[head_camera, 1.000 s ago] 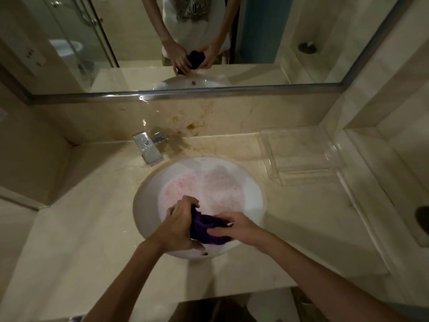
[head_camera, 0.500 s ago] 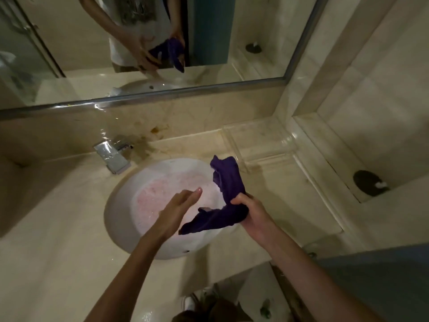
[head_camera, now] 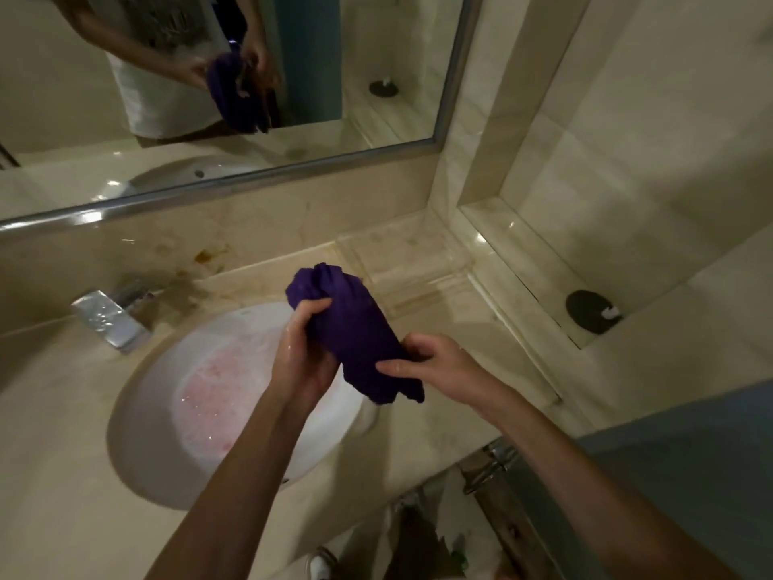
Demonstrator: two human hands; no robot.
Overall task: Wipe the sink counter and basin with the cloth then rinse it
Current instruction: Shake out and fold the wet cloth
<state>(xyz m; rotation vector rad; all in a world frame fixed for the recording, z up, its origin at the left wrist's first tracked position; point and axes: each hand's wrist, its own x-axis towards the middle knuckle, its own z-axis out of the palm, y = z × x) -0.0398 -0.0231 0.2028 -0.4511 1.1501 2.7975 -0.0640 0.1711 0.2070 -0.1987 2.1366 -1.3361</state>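
Note:
A purple cloth hangs bunched in the air above the right rim of the round white basin. My left hand grips its upper left part, thumb across the fabric. My right hand pinches its lower right part, and a corner dangles below. Pinkish foamy water lies in the basin. The beige marble counter surrounds the basin. A square chrome faucet stands behind the basin at the left.
A clear plastic tray sits on the counter at the back right. A mirror covers the wall behind. To the right is a recessed marble ledge with a dark round object. Brown stains mark the backsplash.
The cloth rose from the basin, where both hands squeezed it. It opened out in my right hand, and now both hands hold it higher. My view has swung right.

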